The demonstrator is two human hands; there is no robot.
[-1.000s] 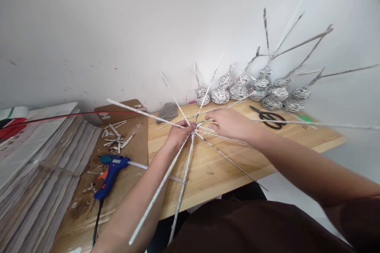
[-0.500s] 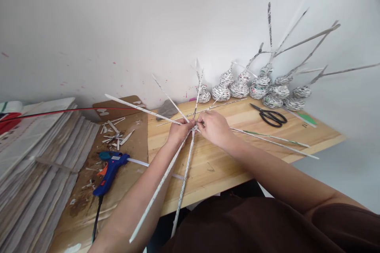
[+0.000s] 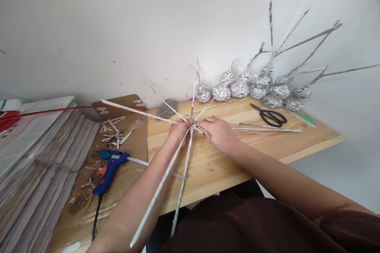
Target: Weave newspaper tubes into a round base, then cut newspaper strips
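Observation:
Several rolled-paper sticks [image 3: 186, 166] cross at a small woven hub and spread outward like spokes above the table. My left hand [image 3: 179, 131] pinches the hub from its left side, thumb on top. At the hub's right side my right hand [image 3: 218, 132] is closed on a paper stick, its fingers bent near the crossing. Sticks pass from under my right hand toward the right. The fingertips hide part of the weave.
Woven paper gourds [image 3: 221, 91] line the wall, some with long sticks upward. Black scissors [image 3: 271, 118] lie on the wooden table [image 3: 213, 178]. At left are a blue glue gun [image 3: 110, 172], paper scraps [image 3: 117, 131] and a newspaper stack [image 3: 44, 166].
My right hand has shifted slightly right and down from the hub. The spokes have turned a little to the left, and the sticks at right have changed angle.

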